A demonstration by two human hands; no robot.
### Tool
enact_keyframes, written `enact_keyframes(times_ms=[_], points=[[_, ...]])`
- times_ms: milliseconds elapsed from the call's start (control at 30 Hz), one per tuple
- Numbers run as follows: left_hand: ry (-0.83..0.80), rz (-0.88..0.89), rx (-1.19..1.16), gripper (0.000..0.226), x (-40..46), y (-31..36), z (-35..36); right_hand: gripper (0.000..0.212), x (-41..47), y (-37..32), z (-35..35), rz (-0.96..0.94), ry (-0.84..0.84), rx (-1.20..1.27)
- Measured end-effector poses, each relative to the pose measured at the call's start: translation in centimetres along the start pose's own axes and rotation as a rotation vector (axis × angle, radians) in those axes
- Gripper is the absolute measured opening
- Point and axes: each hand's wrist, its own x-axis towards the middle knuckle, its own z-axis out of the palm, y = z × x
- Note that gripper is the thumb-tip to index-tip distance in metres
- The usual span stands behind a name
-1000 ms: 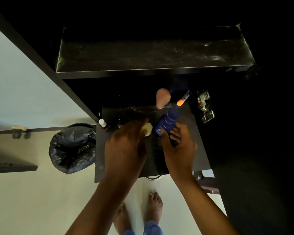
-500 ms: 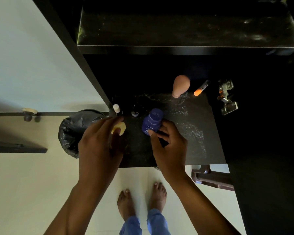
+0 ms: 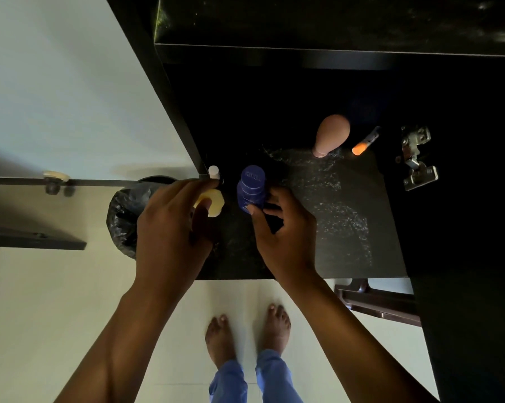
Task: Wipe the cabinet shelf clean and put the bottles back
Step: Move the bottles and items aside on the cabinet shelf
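The blue bottle [image 3: 251,186] stands upright near the left front of the dark cabinet shelf [image 3: 361,257], and the right hand [image 3: 286,231] grips it from its front-right side, thumb and fingers curled round its body. Just left of the blue bottle the left hand [image 3: 169,225] holds a pale yellow bottle [image 3: 213,202] between thumb and fingers, with a small white-capped bottle [image 3: 213,171] just behind it at the shelf's left edge. Behind and to the right of the blue bottle stand a pinkish egg-shaped sponge [image 3: 331,135] and an orange-tipped tube [image 3: 363,142] — a streaky dust patch [image 3: 332,205] spreads to the blue bottle's right.
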Motion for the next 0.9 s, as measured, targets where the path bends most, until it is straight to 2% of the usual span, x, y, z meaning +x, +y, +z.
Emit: enact_keyframes(times_ms=[467,567,633,733,800,900], points=[[0.049,-0.043,-0.08,0.055,-0.6,0.4,0.3,0.045,-0.5,0.4,-0.4,0.015,-0.015,-0.034],[0.215,-0.037,-0.19,0.061,-0.5,0.9,-0.9,0.048,-0.9,0.3,-1.9,0.032,-0.025,-0.059],[0.354,-0.003,-0.289,0.048,-0.2,1.6,-1.9,0.047,-0.9,0.1,-3.2,0.074,0.013,-0.098],[0.391,0.119,-0.394,0.037,0.5,5.4,-2.5,0.04,-0.2,0.5,-5.1,0.152,0.167,-0.141],[0.37,0.205,-0.364,0.022,0.4,8.8,-1.5,0.038,1.0,1.0,-6.4,0.146,0.264,-0.148],[0.235,0.15,-0.402,0.018,1.2,11.2,1.2,0.042,3.7,1.9,-7.8,0.148,0.319,-0.197]])
